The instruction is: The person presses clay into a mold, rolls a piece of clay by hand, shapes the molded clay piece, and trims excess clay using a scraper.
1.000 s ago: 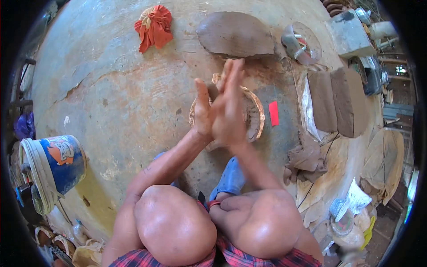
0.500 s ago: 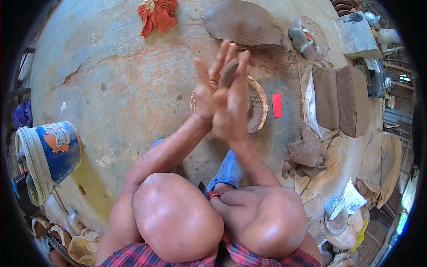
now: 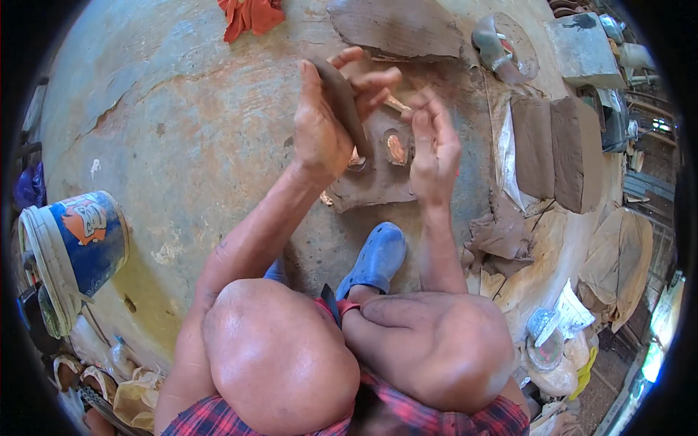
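My left hand (image 3: 327,123) holds a long dark roll of clay (image 3: 343,102) that lies across the palm and fingers. My right hand (image 3: 434,145) is apart from it, to the right, fingers spread and empty. Under both hands, on the concrete floor (image 3: 182,145), lies a flat clay slab (image 3: 382,182) with small round hollows pressed into it. My bent knees and a blue clog (image 3: 376,258) fill the lower middle.
A blue and white bucket (image 3: 73,254) stands at the left. An orange rag (image 3: 251,14) and a flat clay sheet (image 3: 396,29) lie at the top. Two clay blocks (image 3: 556,149) sit on plastic at the right, with a grey concrete block (image 3: 582,47) above them.
My hands were pressed together around the clay, rolling it. They have now parted; the roll stays in the left hand and the right hand has swung away to the right.
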Demonstrator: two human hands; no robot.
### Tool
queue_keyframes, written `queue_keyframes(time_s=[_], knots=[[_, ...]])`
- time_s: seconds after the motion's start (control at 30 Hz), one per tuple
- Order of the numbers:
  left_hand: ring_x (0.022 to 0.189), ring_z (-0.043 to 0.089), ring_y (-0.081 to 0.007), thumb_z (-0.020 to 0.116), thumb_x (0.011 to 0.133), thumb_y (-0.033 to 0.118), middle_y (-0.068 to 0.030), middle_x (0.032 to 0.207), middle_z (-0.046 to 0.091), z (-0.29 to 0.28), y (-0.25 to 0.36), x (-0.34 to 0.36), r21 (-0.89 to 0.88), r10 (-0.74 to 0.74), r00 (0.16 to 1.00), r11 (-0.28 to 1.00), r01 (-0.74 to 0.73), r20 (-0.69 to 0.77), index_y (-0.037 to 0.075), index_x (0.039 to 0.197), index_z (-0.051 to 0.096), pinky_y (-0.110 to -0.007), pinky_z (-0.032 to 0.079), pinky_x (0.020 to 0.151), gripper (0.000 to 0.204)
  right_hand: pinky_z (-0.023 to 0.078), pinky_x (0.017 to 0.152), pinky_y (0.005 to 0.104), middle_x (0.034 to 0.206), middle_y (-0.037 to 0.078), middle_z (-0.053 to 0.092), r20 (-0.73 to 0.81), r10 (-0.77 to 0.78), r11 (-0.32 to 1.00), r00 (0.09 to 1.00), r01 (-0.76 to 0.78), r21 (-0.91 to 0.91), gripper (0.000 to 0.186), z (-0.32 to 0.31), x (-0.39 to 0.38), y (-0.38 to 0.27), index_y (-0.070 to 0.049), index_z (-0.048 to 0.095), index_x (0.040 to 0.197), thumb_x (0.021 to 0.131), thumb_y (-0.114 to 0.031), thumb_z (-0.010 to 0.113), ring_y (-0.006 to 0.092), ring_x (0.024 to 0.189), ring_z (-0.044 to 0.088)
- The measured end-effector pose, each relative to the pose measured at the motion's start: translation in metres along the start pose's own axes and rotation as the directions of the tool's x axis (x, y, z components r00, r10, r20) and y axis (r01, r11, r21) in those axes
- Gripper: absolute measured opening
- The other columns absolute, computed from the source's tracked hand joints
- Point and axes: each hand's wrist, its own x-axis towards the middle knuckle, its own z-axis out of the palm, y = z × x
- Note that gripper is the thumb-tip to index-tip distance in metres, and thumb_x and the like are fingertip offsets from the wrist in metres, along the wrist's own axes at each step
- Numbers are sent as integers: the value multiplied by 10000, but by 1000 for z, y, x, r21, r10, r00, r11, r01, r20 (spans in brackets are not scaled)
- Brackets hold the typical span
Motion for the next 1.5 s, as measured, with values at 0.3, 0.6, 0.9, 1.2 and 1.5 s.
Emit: queue_keyframes(time_s=[0.3, 0.6, 0.9, 1.2, 1.5], knots=[[1334, 574, -253, 452, 1117, 479, -162, 1375, 656, -31, -47, -33, 163, -61, 998, 985, 59, 9, 58, 1436, 476, -416, 416, 1145, 529, 588, 799, 324, 1028, 149, 771, 108, 193, 980, 975, -185, -78, 265, -7, -77, 13, 38, 756, 1141, 911, -81, 808, 194, 899, 745], [901, 744, -153, 871, 842, 137, -94, 983, 787, -72, -66, -69, 829, -308, 942, 486, 277, -134, -16, 1110, 741, -315, 592, 824, 335, 555, 794, 377, 997, 84, 762, 215, 11, 872, 977, 96, -480, 230, -71, -85, 88, -41, 785, 1053, 850, -134, 839, 231, 886, 711], [864, 769, -217, 901, 785, 207, -164, 932, 791, -58, -76, -66, 937, -243, 944, 215, 277, -224, 3, 1010, 752, -364, 594, 794, 338, 471, 815, 391, 962, -12, 735, 319, -188, 672, 929, 358, -648, 200, -82, -66, 111, -131, 798, 973, 796, -201, 858, 208, 959, 646], [992, 772, -272, 872, 798, 160, -191, 1040, 783, -58, -85, -85, 970, -346, 933, 170, 171, -104, -8, 1086, 721, -386, 594, 880, 366, 465, 842, 393, 1008, -15, 734, 428, -231, 653, 874, 465, -598, 235, -92, -46, 108, -135, 781, 1009, 796, -202, 851, 206, 989, 652], [935, 770, -349, 829, 792, 146, -195, 974, 778, -53, -73, -80, 994, -334, 937, -5, 106, -102, 31, 1053, 743, -414, 595, 842, 298, 456, 846, 403, 947, -15, 718, 538, -221, 632, 813, 540, -556, 205, -88, -40, 109, -138, 759, 930, 777, -228, 862, 201, 969, 651]])
